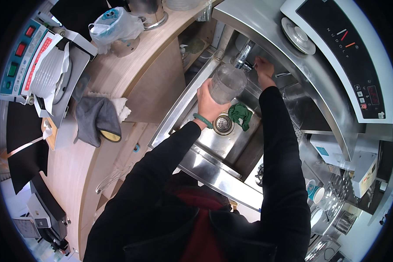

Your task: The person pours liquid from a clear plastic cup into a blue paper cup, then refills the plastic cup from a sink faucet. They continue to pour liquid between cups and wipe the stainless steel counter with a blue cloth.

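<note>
My left hand (208,104) grips a clear plastic measuring jug (227,83) from its side and holds it under the chrome faucet (245,54). At the faucet's side lever, my right hand (264,68) has its fingers curled around the handle end. Below the jug lies the stainless steel sink (213,144), with a round drain strainer (223,123) in its floor. A crumpled dark green cloth (241,115) rests beside the drain. Whether water is running into the jug is hard to tell.
Left of the sink, a grey cloth (96,119) hangs over the wooden counter's (114,72) edge. A plastic bag (116,29) and a sealing machine (36,65) stand on that counter. A steel shelf (317,78) overhangs the right, holding a lid (298,36) and a white appliance (350,59).
</note>
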### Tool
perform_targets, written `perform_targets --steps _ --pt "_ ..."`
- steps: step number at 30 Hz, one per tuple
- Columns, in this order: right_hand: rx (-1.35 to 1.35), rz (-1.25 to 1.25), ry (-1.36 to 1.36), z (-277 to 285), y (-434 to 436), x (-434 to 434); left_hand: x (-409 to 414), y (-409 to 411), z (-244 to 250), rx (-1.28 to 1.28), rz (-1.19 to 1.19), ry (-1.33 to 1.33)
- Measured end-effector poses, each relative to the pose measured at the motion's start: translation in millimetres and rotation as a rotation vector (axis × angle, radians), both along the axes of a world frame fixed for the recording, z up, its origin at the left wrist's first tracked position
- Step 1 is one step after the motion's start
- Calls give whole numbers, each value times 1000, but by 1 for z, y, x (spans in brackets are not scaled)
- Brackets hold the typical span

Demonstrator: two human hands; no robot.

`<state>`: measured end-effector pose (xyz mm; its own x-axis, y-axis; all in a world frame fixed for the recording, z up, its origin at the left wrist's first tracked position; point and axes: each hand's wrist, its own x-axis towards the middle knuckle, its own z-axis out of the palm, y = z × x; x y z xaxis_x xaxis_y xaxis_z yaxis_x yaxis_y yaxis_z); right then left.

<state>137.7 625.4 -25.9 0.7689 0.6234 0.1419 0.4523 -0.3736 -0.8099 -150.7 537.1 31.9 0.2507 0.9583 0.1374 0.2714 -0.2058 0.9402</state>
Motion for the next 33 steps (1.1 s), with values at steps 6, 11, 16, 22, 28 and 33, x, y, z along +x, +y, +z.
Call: perform_targets --steps 6,11,16,22,28,33 --pt "-53 15 -71 14 -11 -12 -3 -2 -4 12 -18 -28" --pt "-81 146 69 45 -71 -51 -18 -19 -11 97 -87 -20" --pt "12 380 541 82 -191 -100 -31 -49 -1 180 -295 -22" --pt "20 559 240 126 -326 -152 -18 -104 24 46 -466 -233" --pt "146 384 21 142 -419 -165 21 -195 72 194 -585 -234" --pt "272 247 91 145 -492 -155 47 -265 81 66 -802 -269"
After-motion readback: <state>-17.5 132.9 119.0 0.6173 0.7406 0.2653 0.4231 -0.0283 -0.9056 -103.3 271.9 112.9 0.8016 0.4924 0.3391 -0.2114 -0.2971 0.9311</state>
